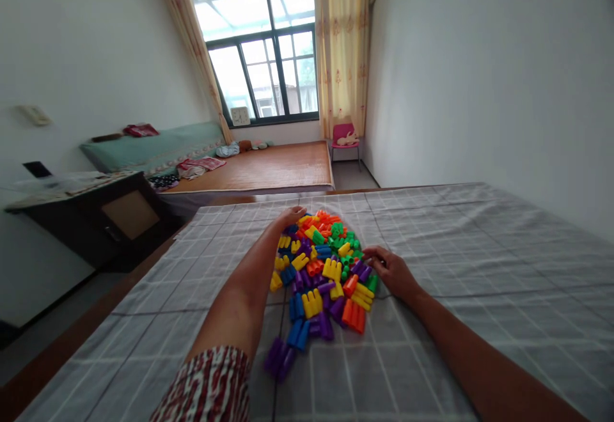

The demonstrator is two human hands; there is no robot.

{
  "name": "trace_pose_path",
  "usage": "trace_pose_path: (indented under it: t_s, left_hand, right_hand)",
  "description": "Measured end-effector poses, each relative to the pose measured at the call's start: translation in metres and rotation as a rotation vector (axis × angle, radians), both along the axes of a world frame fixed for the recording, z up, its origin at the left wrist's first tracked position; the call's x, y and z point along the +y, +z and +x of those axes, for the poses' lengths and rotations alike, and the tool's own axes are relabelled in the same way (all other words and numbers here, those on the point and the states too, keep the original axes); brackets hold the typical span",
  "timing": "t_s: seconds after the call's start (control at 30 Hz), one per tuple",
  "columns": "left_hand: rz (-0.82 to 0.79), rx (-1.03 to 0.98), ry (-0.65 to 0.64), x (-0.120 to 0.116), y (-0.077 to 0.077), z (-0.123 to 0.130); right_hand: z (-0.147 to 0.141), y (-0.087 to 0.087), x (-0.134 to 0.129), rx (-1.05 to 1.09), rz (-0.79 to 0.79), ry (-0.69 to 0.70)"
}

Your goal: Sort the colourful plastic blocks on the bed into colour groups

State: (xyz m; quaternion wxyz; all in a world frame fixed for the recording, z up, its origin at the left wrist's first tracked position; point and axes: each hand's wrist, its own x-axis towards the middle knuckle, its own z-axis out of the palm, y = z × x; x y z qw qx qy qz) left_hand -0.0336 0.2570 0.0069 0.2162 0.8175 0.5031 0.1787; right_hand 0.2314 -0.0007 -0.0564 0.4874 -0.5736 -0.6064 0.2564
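A heap of plastic bullet-shaped building blocks (332,270) in yellow, orange, green, blue and purple lies on the grey checked cloth (432,345). My left hand (290,216) is at the heap's far left edge, its visible fingers stretched out toward the blocks. At the right side, my right hand (391,270) has its fingers reaching to the edge by the green and purple blocks; they are loosely bent and apart, with no block seen in them. A purple block (279,359) lies at the near end of the heap.
Beyond the table stands a bed (273,165) with clothes and soft toys on it. A dark cabinet (103,214) is at the left, and a pink chair (344,135) stands under the curtain. A white wall (489,77) runs along the right.
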Motion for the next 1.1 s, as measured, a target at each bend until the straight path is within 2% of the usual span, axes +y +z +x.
trace_pose_path:
  t_s: [0.13, 0.23, 0.33, 0.43, 0.53, 0.6, 0.7, 0.77, 0.83, 0.9, 1.1]
  left_hand:
    - [-0.065, 0.013, -0.191, -0.03, 0.016, -0.001]
    - [-0.004, -0.012, -0.321, -0.062, 0.029, 0.001]
    - [0.059, -0.039, -0.477, -0.096, 0.034, 0.004]
    - [0.14, -0.021, -0.595, -0.136, 0.034, 0.006]
    - [0.307, -0.002, -0.537, -0.185, 0.031, 0.011]
    - [0.352, -0.003, -0.521, -0.224, 0.028, 0.019]
    - [0.365, 0.088, -0.669, -0.278, 0.019, 0.032]
    - [0.377, 0.175, -0.713, -0.3, 0.012, 0.038]
    - [0.394, 0.236, -0.682, -0.308, 0.006, 0.04]
    - [0.413, 0.27, -0.628, -0.304, 0.004, 0.038]
    - [0.462, 0.268, -0.454, -0.276, 0.015, 0.029]
  right_hand:
    - [0.0, 0.0, -0.001, -0.005, -0.006, -0.002]
    - [0.0, 0.0, -0.001, -0.013, 0.006, -0.002]
    - [0.0, 0.0, 0.0, -0.021, 0.03, 0.005]
    - [0.0, 0.001, 0.001, -0.052, 0.046, 0.001]
    - [0.0, 0.004, 0.002, -0.046, 0.045, -0.004]
    - [-0.001, 0.008, 0.0, -0.033, 0.053, -0.008]
    - [-0.003, 0.014, -0.004, -0.065, 0.088, -0.006]
    - [-0.004, 0.016, -0.007, -0.107, 0.109, 0.031]
    - [-0.004, 0.015, -0.008, -0.117, 0.119, 0.099]
    - [-0.002, 0.012, -0.006, -0.086, 0.121, 0.137]
    - [0.006, 0.001, 0.008, 0.127, 0.02, 0.049]
